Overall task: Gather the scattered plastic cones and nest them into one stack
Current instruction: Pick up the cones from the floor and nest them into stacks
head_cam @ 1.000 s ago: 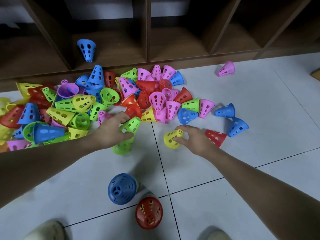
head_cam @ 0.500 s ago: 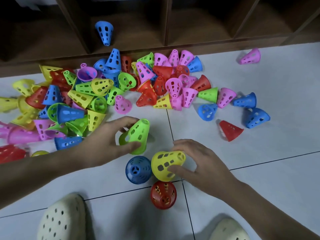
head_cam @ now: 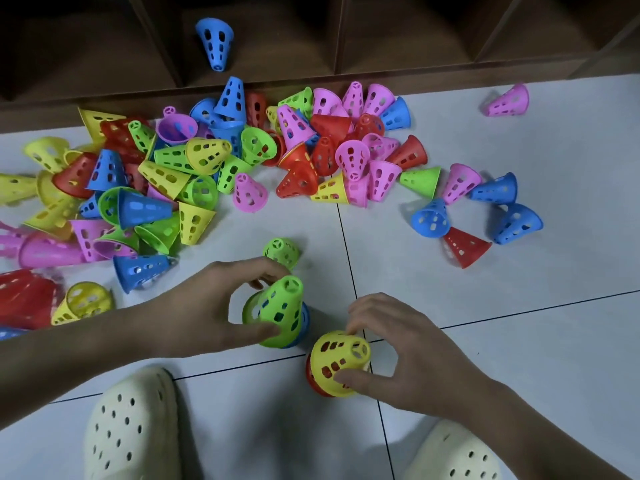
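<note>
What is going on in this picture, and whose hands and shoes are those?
The camera sits on a person's head and looks down, so you see their own arms and cream shoes. They sit before a big pile of plastic cones spilled on the white tiled floor, next to a brown shelf.

The left hand holds a green cone and sets it over a blue cone. The right hand holds a yellow cone over a red cone. So two small stacks are started. One more green cone stands just behind the left hand.
</note>
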Demonstrator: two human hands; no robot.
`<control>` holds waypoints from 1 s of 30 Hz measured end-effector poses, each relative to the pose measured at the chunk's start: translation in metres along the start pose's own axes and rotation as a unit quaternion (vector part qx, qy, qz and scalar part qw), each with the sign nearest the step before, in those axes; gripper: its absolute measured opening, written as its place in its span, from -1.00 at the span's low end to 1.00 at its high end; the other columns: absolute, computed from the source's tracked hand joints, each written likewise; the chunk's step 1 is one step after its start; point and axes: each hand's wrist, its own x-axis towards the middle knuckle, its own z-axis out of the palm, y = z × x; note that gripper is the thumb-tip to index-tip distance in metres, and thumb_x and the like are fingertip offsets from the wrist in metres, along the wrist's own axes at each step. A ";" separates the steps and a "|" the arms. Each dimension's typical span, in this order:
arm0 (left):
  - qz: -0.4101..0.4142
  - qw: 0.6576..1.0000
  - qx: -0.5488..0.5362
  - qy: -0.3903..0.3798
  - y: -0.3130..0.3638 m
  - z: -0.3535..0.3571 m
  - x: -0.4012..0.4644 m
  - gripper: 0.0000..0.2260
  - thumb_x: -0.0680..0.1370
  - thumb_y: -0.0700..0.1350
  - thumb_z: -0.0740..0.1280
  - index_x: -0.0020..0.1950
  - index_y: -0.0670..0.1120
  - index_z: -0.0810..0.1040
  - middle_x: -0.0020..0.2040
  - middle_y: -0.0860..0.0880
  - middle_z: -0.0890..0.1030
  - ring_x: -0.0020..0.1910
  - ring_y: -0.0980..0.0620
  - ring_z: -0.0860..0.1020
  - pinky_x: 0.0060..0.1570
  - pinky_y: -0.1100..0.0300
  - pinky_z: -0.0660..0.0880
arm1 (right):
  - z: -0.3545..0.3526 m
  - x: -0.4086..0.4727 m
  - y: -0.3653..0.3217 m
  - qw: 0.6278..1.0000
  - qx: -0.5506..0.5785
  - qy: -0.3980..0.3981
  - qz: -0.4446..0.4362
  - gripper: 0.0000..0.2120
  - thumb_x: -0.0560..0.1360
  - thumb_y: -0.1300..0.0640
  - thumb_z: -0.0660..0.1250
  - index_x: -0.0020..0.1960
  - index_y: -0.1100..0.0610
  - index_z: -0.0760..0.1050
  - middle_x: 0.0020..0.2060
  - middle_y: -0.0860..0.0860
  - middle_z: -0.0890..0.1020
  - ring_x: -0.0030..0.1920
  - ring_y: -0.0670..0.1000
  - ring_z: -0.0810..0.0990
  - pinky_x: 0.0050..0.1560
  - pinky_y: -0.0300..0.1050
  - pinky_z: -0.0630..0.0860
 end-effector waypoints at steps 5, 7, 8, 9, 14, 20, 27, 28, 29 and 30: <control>-0.004 0.999 0.040 -0.019 -0.011 0.012 -0.006 -0.54 0.44 0.02 0.55 0.28 0.15 0.48 0.19 0.24 0.58 0.19 0.18 0.56 0.17 0.23 0.50 | 0.010 0.003 0.002 0.999 -0.016 -0.049 0.001 -0.62 0.42 -0.23 0.48 -0.01 0.03 0.51 -0.06 -0.10 0.53 0.03 -0.06 0.50 0.03 -0.10 0.47; -0.006 0.999 0.047 -0.009 -0.015 0.018 -0.008 -0.53 0.44 0.05 0.54 0.29 0.17 0.48 0.21 0.26 0.58 0.20 0.23 0.56 0.18 0.20 0.51 | 0.013 0.002 0.003 0.998 -0.017 -0.063 0.006 -0.62 0.40 -0.24 0.49 0.00 0.02 0.51 -0.06 -0.11 0.52 0.01 -0.08 0.49 0.02 -0.13 0.46; -0.008 0.999 0.043 -0.003 -0.017 0.020 -0.009 -0.54 0.44 0.06 0.54 0.29 0.18 0.49 0.22 0.26 0.58 0.20 0.24 0.56 0.19 0.20 0.51 | 0.014 0.001 0.003 0.998 -0.018 -0.067 0.007 -0.61 0.40 -0.25 0.49 0.01 0.01 0.51 -0.06 -0.12 0.52 0.01 -0.09 0.49 0.01 -0.15 0.46; -0.011 0.999 0.037 0.001 -0.019 0.022 -0.009 -0.54 0.44 0.06 0.53 0.29 0.17 0.49 0.23 0.27 0.58 0.21 0.24 0.56 0.19 0.18 0.52 | 0.015 0.000 0.004 0.997 -0.019 -0.071 0.009 -0.60 0.39 -0.26 0.49 0.02 -0.01 0.51 -0.06 -0.13 0.52 0.01 -0.10 0.49 0.01 -0.16 0.46; -0.006 0.999 0.031 0.009 -0.024 0.026 -0.008 -0.58 0.47 0.06 0.50 0.30 0.11 0.52 0.23 0.22 0.59 0.21 0.20 0.56 0.19 0.16 0.52 | 0.029 -0.008 0.008 0.995 -0.026 -0.094 0.026 -0.58 0.41 -0.29 0.44 0.09 -0.04 0.49 -0.01 -0.18 0.49 0.00 -0.15 0.46 0.01 -0.29 0.41; -0.076 0.985 -0.094 0.122 -0.039 0.025 -0.002 -0.72 0.56 0.09 0.27 0.12 -0.04 0.62 0.08 0.05 0.65 0.12 0.01 0.59 0.10 0.15 0.49 | 0.036 -0.014 0.015 0.990 -0.025 -0.135 0.043 -0.40 0.41 -0.33 0.41 0.34 -0.11 0.39 0.17 -0.24 0.43 0.16 -0.22 0.42 0.11 -0.54 0.22; -0.126 0.968 -0.050 0.212 -0.090 0.027 0.039 -0.83 0.56 -0.12 0.42 0.14 0.01 0.56 0.06 0.10 0.60 -0.03 0.08 0.58 -0.04 0.17 0.53 | 0.024 -0.025 0.023 0.990 0.084 -0.083 0.082 -0.35 0.40 -0.18 0.45 0.42 -0.08 0.34 0.21 -0.25 0.44 0.26 -0.14 0.48 0.18 -0.36 0.41; -0.123 0.968 -0.037 0.214 -0.094 0.028 0.045 -0.79 0.55 -0.12 0.44 0.16 0.02 0.55 0.08 0.10 0.58 -0.02 0.08 0.57 -0.06 0.20 0.53 | 0.025 -0.028 0.026 0.990 0.090 -0.065 0.090 -0.38 0.41 -0.15 0.43 0.41 -0.06 0.35 0.19 -0.24 0.46 0.24 -0.13 0.50 0.17 -0.36 0.42; -0.119 0.971 -0.017 0.209 -0.100 0.030 0.051 -0.72 0.53 -0.12 0.47 0.19 0.04 0.53 0.11 0.10 0.57 -0.01 0.09 0.56 -0.08 0.22 0.52 | 0.026 -0.031 0.029 0.990 0.086 -0.053 0.100 -0.41 0.42 -0.15 0.41 0.40 -0.07 0.36 0.19 -0.24 0.46 0.24 -0.11 0.51 0.16 -0.35 0.43; -0.117 0.973 0.006 0.197 -0.106 0.033 0.056 -0.65 0.50 -0.11 0.49 0.24 0.08 0.50 0.15 0.07 0.56 0.00 0.10 0.55 -0.08 0.23 0.51 | 0.027 -0.034 0.033 0.990 0.076 -0.048 0.110 -0.42 0.42 -0.17 0.39 0.39 -0.08 0.36 0.18 -0.25 0.46 0.23 -0.11 0.51 0.15 -0.33 0.44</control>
